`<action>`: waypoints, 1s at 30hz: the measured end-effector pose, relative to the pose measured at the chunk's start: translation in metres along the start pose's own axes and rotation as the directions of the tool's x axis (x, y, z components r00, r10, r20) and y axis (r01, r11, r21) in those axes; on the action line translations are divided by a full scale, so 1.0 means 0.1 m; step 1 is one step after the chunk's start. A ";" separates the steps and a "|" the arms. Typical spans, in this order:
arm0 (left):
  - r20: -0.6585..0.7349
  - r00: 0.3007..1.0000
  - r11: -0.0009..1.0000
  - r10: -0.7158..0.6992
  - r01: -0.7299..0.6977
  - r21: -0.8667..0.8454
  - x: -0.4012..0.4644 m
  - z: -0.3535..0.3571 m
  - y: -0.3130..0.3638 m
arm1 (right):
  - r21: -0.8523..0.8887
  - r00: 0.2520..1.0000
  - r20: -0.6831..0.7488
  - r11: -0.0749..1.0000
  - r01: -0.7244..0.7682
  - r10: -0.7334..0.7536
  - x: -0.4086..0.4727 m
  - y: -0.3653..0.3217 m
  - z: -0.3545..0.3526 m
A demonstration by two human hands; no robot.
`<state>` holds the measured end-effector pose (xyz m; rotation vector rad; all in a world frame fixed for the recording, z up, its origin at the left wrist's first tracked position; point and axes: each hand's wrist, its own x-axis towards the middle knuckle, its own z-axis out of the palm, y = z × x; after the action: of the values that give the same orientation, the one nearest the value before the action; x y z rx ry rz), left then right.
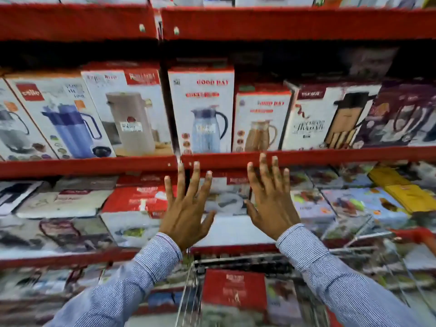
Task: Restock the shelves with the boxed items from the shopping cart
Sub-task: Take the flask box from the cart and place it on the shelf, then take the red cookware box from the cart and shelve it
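My left hand [187,208] and my right hand [271,201] are both raised in front of the red shelf rail [94,165], fingers spread, holding nothing. Between and behind them lies a white and red box [226,197] on the lower shelf. Below my arms stands the wire shopping cart [188,298] with a red boxed item [233,289] inside. On the shelf above stand jug boxes, among them a white box showing a blue jug [201,109] and a smaller one showing an amber jug [262,119].
Flat boxes are stacked along the lower shelf to the left [132,204] and right [354,201]. A yellow box [405,192] lies at the far right. The cart's red handle [417,234] sticks up at the right. A further red shelf [283,22] runs overhead.
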<state>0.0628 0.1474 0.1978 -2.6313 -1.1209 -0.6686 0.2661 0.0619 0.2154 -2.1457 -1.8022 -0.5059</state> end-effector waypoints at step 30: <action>0.920 0.223 0.237 -0.322 0.960 -0.149 -1.88 2.23 0.46 | 0.196 0.321 0.888 0.360 -0.912 0.328 -2.42 0.29 2.39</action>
<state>0.0544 0.0761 -0.0885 -2.8280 -3.2278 0.0462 0.2764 -0.0514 -0.1062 -2.2895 -0.7142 1.2829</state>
